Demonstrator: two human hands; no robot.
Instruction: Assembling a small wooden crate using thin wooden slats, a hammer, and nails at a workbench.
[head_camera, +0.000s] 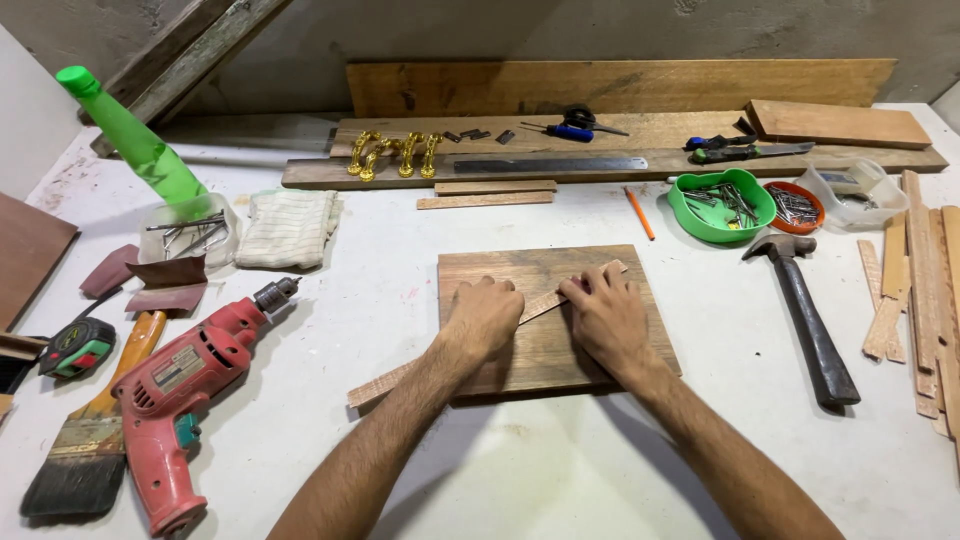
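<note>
A square wooden board (560, 270) lies flat in the middle of the white table (520, 470). A thin wooden strip (545, 305) runs diagonally across it, from beyond the board's lower left corner up to its upper right. My left hand (485, 318) presses on the strip near the board's left half, fingers curled down. My right hand (605, 315) rests flat on the board with its fingertips on the strip's upper part. Both hands hold the strip against the board.
A red electric drill (185, 385), paintbrush (95, 440) and tape measure (75, 347) lie at the left. A hammer (810, 320) and loose wood strips (920, 290) lie at the right. Behind are planks, gold handles (395, 153), a green bowl of nails (720, 205), a pencil (640, 213) and a green bottle (135, 140).
</note>
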